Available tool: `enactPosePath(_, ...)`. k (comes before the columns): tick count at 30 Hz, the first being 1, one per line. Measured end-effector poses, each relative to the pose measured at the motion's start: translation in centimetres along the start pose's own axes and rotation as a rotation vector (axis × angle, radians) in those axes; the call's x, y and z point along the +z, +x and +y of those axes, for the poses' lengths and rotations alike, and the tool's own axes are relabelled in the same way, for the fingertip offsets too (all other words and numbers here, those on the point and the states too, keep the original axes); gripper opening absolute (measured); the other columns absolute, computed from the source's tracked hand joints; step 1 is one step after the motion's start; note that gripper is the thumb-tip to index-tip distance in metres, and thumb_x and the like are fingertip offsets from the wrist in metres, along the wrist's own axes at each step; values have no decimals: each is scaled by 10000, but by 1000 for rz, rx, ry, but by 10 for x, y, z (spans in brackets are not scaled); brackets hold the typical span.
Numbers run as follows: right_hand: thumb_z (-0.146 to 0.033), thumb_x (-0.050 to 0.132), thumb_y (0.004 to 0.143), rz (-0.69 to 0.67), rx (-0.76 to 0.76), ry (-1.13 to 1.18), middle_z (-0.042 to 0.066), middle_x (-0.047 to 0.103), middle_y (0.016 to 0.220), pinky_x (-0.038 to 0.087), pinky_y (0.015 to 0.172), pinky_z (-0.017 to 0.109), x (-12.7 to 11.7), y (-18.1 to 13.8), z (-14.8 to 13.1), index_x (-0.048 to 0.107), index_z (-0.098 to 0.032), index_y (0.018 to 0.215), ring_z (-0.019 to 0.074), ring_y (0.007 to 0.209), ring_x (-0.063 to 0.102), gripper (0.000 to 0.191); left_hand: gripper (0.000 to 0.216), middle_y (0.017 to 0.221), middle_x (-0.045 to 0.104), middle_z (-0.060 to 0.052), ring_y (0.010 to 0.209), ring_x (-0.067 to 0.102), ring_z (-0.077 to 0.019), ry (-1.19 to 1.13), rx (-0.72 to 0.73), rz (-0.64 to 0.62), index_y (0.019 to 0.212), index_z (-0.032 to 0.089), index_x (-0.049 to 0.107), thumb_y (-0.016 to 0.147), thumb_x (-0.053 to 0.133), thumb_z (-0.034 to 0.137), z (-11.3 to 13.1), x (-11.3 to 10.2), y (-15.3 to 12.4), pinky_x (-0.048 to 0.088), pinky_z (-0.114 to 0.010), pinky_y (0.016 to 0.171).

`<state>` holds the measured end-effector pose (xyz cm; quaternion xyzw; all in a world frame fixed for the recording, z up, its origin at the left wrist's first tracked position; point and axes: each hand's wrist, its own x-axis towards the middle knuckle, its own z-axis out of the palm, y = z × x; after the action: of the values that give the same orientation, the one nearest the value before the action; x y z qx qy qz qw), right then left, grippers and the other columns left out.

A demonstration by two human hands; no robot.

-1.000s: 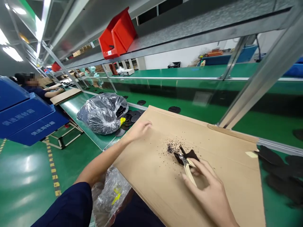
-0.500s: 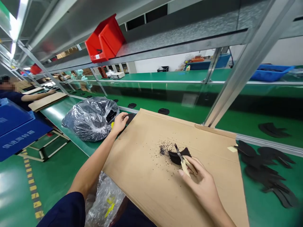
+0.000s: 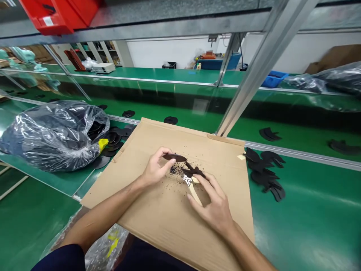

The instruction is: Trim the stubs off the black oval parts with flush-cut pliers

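My left hand (image 3: 155, 170) pinches a thin black disc-shaped piece (image 3: 175, 157) and holds it just above the cardboard sheet (image 3: 158, 214). My right hand (image 3: 214, 205) grips small snips with cream handles (image 3: 193, 187), their tip near another black piece (image 3: 194, 172) lying on the cardboard. Fine black crumbs (image 3: 175, 170) are scattered between the two hands. Both forearms reach in from the bottom edge.
A clear plastic bag of black pieces (image 3: 53, 130) lies on the green bench at the left, with loose discs (image 3: 113, 139) beside it. More cut black pieces (image 3: 265, 169) lie at the right. A slanted metal post (image 3: 248, 71) rises behind the cardboard. A red bin (image 3: 56, 13) sits overhead.
My left hand came back from the bag at the left with a black piece and now holds it over the crumbs. The view swung right and down. My right hand stayed on the snips.
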<state>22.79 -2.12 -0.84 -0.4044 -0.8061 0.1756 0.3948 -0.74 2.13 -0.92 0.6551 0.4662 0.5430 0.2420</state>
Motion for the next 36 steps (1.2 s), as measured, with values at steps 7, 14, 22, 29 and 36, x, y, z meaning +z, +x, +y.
enactPosePath(7, -331, 691, 898, -26, -18, -19, 159, 639, 1299, 584, 994, 492, 3, -1, 1, 608, -229, 1373, 321, 1196, 655, 492, 120, 977, 732, -76, 952, 675, -200, -24, 112, -18, 1046, 197, 671, 966, 616, 269, 0, -2, -11, 555, -362, 882)
enactPosePath(14, -338, 702, 893, -95, 21, 76, 145, 631, 1282, 576, 1000, 493, 0, -1, -3, 602, -246, 1370, 309, 1193, 644, 496, 145, 875, 706, -46, 841, 655, -173, -148, -56, -72, 909, 183, 681, 923, 702, 325, 6, 6, -20, 533, -310, 803)
enactPosePath(22, -308, 745, 865, -185, 111, 270, 122, 592, 1287, 584, 988, 440, -1, -1, -4, 621, -256, 1334, 268, 1148, 652, 487, 175, 1040, 676, -100, 1037, 643, -220, -62, 96, -94, 959, 191, 715, 949, 667, 358, 5, 10, -19, 538, -385, 927)
enactPosePath(29, -276, 754, 859, -233, 151, 347, 108, 580, 1275, 618, 907, 388, -1, 0, -5, 621, -260, 1334, 210, 991, 687, 493, 200, 1079, 736, -95, 1036, 678, -209, 24, 182, -142, 1137, 211, 720, 968, 637, 277, 8, 9, -21, 563, -372, 941)
enactPosePath(36, -286, 762, 857, -231, 158, 375, 105, 584, 1287, 625, 902, 398, 0, 1, -4, 627, -271, 1339, 217, 996, 681, 501, 263, 1092, 745, -100, 1021, 691, -198, 40, 221, -159, 1223, 196, 703, 982, 615, 253, 7, 11, -21, 585, -359, 906)
